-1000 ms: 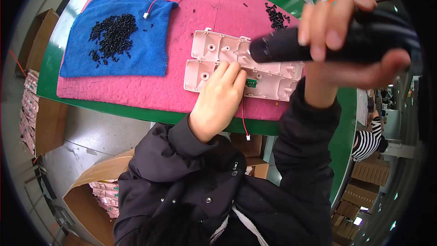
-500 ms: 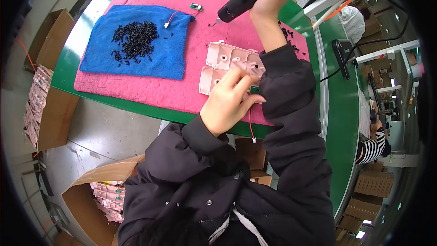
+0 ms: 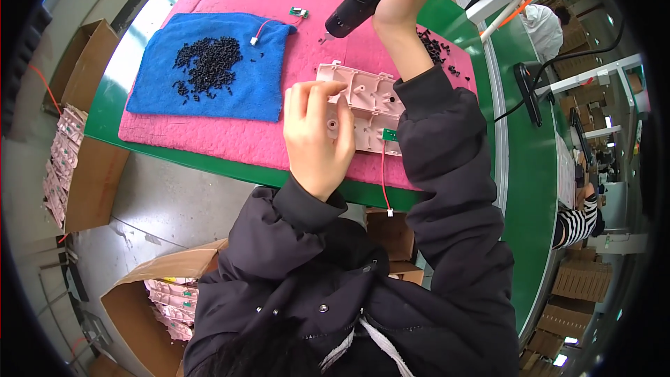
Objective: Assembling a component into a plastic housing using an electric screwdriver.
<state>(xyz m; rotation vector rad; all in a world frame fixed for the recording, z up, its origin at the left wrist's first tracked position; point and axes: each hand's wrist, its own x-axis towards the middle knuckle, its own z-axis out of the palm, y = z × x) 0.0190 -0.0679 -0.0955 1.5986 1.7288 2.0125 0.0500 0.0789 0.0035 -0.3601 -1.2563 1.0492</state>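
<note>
My right hand (image 3: 398,1) is wrapped round a black electric screwdriver (image 3: 361,1), its bit pointing down-left above the pink mat. My left hand (image 3: 314,132) is over the left end of two pale pink plastic housings (image 3: 363,120), thumb and forefinger apart and nothing seen between them. A small green circuit board (image 3: 389,135) sits at the right of the nearer housing; its red wire runs to a white connector (image 3: 390,213) over the table edge. My right sleeve hides the housings' right end.
On the pink mat (image 3: 230,136), a blue cloth (image 3: 157,91) bears a heap of black screws (image 3: 208,63). Another circuit board (image 3: 299,12) lies beyond; loose screws (image 3: 434,47) lie right. Cardboard boxes (image 3: 98,167) of pink parts stand left. Other people are at far right.
My left hand has moved left off the circuit board, which now shows, and its fingers have opened. My right hand and the screwdriver have shifted slightly left.
</note>
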